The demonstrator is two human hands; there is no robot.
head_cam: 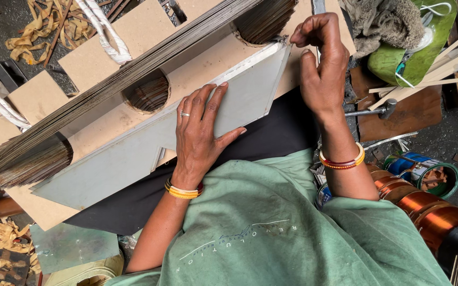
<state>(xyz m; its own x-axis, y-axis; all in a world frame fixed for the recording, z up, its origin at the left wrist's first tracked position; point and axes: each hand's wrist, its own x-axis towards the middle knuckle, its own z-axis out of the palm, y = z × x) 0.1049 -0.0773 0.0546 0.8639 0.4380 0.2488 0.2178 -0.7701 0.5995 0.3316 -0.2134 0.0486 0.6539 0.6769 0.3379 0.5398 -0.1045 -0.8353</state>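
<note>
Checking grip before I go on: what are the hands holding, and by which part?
The left hand lies flat on the face of the grey metal sheet, pressing, not gripping. The right hand is at the sheet's upper right corner; a pinch there cannot be told.

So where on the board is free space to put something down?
Bare board shows above the sheet stack, and a strip between the stack and the grey plate. Crowded on the right: cloth, sticks, copper coils.
</note>
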